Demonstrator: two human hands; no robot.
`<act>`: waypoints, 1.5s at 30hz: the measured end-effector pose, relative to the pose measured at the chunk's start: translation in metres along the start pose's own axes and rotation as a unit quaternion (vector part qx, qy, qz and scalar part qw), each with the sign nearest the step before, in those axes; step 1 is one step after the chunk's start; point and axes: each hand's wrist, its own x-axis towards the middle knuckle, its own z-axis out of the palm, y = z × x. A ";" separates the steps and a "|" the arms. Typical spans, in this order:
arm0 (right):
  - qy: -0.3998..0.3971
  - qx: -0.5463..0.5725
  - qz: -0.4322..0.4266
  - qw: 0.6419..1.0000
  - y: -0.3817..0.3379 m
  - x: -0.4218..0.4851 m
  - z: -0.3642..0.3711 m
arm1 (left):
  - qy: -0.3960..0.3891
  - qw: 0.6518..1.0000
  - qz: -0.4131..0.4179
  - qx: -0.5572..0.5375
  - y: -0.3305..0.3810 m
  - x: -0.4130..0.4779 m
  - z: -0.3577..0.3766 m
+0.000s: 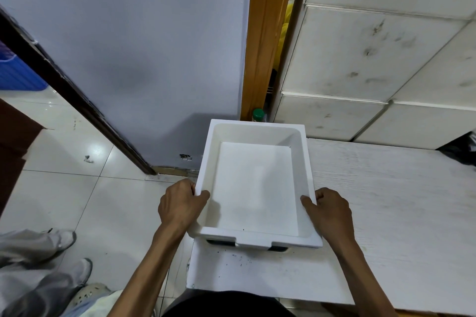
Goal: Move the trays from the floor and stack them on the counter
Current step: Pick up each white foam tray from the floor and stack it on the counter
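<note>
A white foam tray (253,185), deep and empty, rests at the left end of the white counter (386,201). Dark gaps show under its near rim, so it may sit on something, but I cannot tell what. My left hand (181,202) grips the tray's left wall near the front corner, thumb inside. On the right wall my right hand (328,210) holds the same way. No other tray is in view.
The tiled floor (85,188) lies to the left, below the counter's edge. Another person's legs and shoes (51,260) stand at the lower left. A green-capped bottle (258,114) stands behind the tray by the wooden door frame (265,41). A black bag (461,149) lies at the counter's far right.
</note>
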 end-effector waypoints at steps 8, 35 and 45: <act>0.027 0.020 -0.043 0.999 -0.012 -0.006 -0.008 | 0.012 1.000 0.018 0.018 0.009 -0.002 -0.005; -0.048 0.144 -0.025 0.988 -0.026 -0.001 -0.038 | -0.118 0.971 -0.048 -0.204 0.014 0.005 -0.032; -0.060 0.172 -0.007 0.983 -0.019 -0.004 -0.031 | -0.131 0.960 -0.075 -0.238 0.007 0.002 -0.029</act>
